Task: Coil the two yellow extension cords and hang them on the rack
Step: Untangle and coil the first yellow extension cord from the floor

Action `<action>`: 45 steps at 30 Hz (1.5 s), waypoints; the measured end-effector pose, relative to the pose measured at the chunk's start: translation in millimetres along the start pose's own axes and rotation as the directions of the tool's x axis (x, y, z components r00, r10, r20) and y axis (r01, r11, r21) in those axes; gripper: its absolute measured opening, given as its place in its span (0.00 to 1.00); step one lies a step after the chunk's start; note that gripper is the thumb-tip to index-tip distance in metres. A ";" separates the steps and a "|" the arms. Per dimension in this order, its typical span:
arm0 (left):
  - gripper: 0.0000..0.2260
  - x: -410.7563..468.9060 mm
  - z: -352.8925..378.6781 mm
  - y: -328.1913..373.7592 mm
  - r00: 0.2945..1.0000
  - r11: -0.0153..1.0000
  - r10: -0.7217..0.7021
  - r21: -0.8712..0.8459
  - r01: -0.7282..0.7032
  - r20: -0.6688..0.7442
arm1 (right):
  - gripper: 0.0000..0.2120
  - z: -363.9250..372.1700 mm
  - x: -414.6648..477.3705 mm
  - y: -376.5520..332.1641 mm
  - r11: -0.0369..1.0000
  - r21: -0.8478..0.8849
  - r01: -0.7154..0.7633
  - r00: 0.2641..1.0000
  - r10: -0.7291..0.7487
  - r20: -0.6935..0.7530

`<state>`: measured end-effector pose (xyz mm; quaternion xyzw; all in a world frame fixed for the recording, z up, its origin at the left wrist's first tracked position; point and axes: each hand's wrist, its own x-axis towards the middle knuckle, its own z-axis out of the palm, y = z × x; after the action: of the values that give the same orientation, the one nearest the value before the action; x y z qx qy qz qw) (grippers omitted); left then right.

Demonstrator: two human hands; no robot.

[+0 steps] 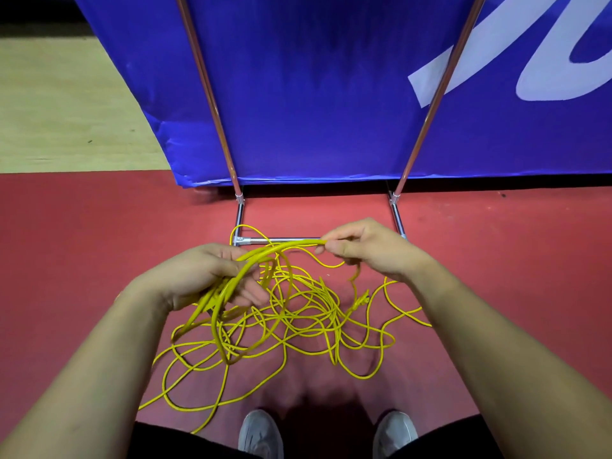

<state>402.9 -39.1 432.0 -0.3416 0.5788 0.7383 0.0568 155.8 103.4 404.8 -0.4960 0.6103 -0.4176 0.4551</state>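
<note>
head view: just on the person's side of the rack, the left hand is curled round a coil of gathered loops. the right hand pinches a strand between thumb and fingertips. that strand arcs from one hand to the other, its long axis roughly parallel to the rack's bottom bar.

the rest of the yellow cords lie tangled on the red floor in front of the rack, below both hands. the slack seems to feed from beneath the right hand, so the next loop likely travels leftward to the coil.

behind the rack a blue banner carries white lettering, cropped and unreadable.
</note>
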 end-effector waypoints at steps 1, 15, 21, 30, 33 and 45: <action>0.08 -0.5 -3.2 0.4 1.000 1.000 -0.007 0.007 0.007 -0.012 | 0.06 -4.6 1.5 1.2 0.995 -0.094 -0.016 0.999 0.013 -0.037; 0.09 10.7 35.8 7.7 0.999 0.999 0.029 -0.012 -0.030 -0.015 | 0.06 48.6 3.4 -32.0 0.928 -0.351 0.123 0.992 -0.101 0.079; 0.05 10.2 26.1 13.0 0.991 0.967 0.120 -0.216 -0.131 -0.064 | 0.08 29.0 6.6 -9.9 0.973 -0.226 0.033 0.998 -0.045 -0.051; 0.13 4.9 22.8 5.3 0.999 0.992 0.024 -0.123 -0.019 0.040 | 0.05 15.3 3.1 8.3 0.994 -0.105 -0.021 0.995 0.011 -0.098; 0.10 4.7 30.3 7.9 0.997 0.988 0.030 -0.151 -0.018 0.074 | 0.04 26.0 5.5 -10.9 0.987 -0.153 0.049 0.996 -0.060 -0.066; 0.06 4.7 26.4 16.1 0.953 0.920 0.302 -0.254 -0.299 -0.026 | 0.12 15.7 10.6 58.3 0.926 -0.372 -0.065 0.990 0.106 0.089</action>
<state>380.0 -22.2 445.0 -0.2481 0.5243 0.8088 -0.0973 156.9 101.3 343.5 -0.5670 0.6735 -0.2485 0.4040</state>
